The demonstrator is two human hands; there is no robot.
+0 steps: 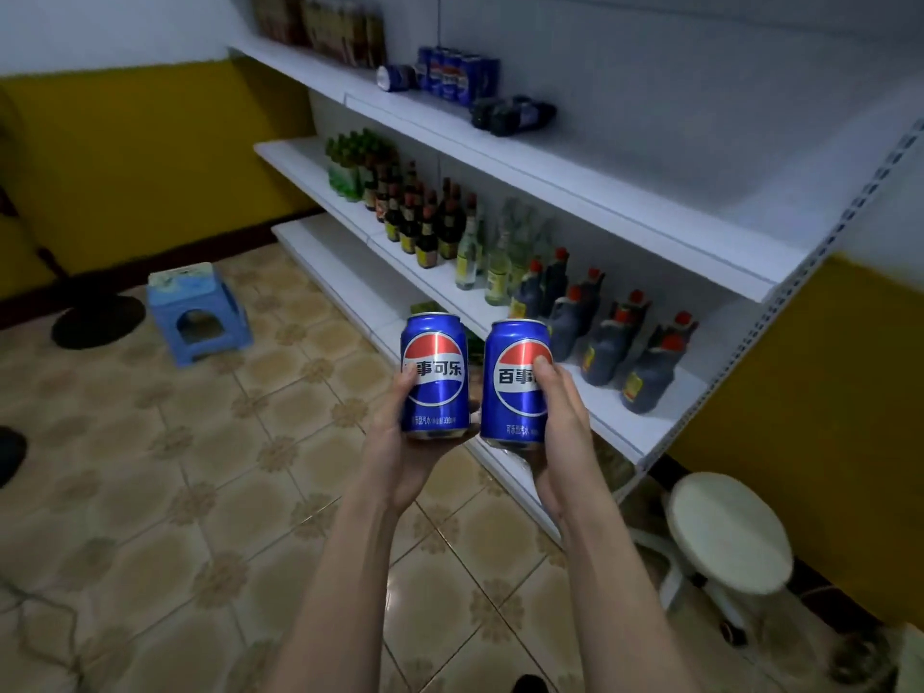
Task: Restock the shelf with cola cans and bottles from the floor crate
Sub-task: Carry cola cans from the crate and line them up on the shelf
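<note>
Two blue cola cans are being carried toward the shelving, so the step in hand is judged to be the transfer from crate to shelf (the floor crate itself is not in view). The left can point(434, 375) is gripped by the left hand point(400, 442), thumb curled across the label and palm cupped under the base. The right can point(517, 382) is gripped by the right hand point(562, 432), thumb pressed on the logo and fingers wrapped behind. Both cans are held upright, just beside each other, above the tiled floor point(200, 492) near the centre of the view.

The cola stock already placed is seen at 12 o'clock from the hands: a cluster of standing cans point(457, 75) on the upper shelf point(625, 192), with one toppled can point(395, 77) at its 9 o'clock side and dark cola bottles point(510, 115) lying at its 4 o'clock side. Vinegar and sauce bottles point(425, 227) are ranged on the middle shelf point(625, 417).

The next move is judged to call for both cans being lifted to the upper shelf and set upright beside the standing cans, the lying can being avoided.
</note>
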